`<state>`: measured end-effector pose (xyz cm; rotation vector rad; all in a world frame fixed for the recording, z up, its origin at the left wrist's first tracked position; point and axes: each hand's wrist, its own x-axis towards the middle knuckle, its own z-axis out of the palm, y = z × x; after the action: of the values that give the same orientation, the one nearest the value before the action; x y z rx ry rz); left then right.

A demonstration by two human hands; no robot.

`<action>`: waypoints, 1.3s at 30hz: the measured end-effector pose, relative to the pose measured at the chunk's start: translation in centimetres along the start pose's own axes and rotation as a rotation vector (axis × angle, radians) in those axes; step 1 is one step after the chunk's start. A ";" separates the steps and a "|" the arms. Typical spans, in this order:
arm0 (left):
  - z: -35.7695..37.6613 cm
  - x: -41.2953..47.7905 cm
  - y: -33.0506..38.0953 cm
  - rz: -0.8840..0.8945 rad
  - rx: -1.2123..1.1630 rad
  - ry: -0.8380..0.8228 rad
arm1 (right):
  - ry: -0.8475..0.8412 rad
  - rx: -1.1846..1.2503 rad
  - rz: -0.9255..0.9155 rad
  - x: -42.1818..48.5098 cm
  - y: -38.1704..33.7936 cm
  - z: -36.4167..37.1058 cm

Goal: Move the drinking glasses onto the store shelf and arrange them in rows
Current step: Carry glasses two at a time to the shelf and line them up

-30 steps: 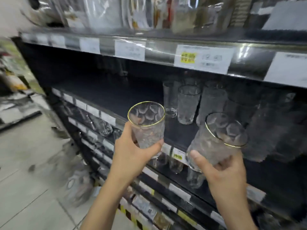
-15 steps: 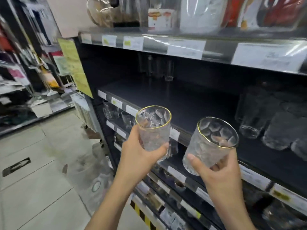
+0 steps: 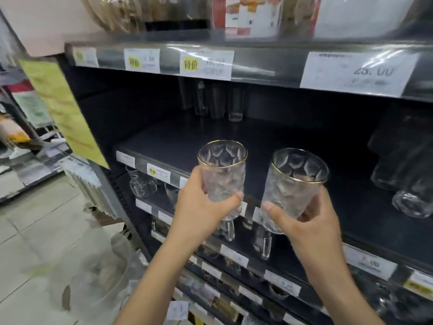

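A gold-rimmed glass (image 3: 222, 174) is being gripped by the left hand (image 3: 201, 207), another glass (image 3: 293, 191) by the right hand (image 3: 309, 226), before the dark shelf (image 3: 178, 141).

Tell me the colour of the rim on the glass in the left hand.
Gold: a thin gold band rings the rim of the clear, textured glass, seen in the head view.

Two clear glasses (image 3: 222, 177) with gold rims and dimpled facets; black shelf (image 3: 293, 148); yellow-marked price tags (image 3: 206, 64).
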<state>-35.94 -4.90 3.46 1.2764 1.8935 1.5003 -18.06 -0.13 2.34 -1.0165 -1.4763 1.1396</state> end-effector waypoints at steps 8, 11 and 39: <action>1.1 10.2 -2.5 0.004 0.055 -0.086 | 0.149 -0.024 0.026 8.2 1.9 3.0; 1.8 13.3 -3.1 0.031 0.099 -0.118 | 0.200 -0.032 0.032 10.5 2.7 3.6; 1.8 23.6 -7.0 0.155 0.004 -0.563 | 0.393 -0.086 0.050 15.3 4.9 9.5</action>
<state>-49.17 15.82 1.58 1.6638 1.4558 1.0462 -29.85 14.08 -0.25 -1.2614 -1.1968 0.8543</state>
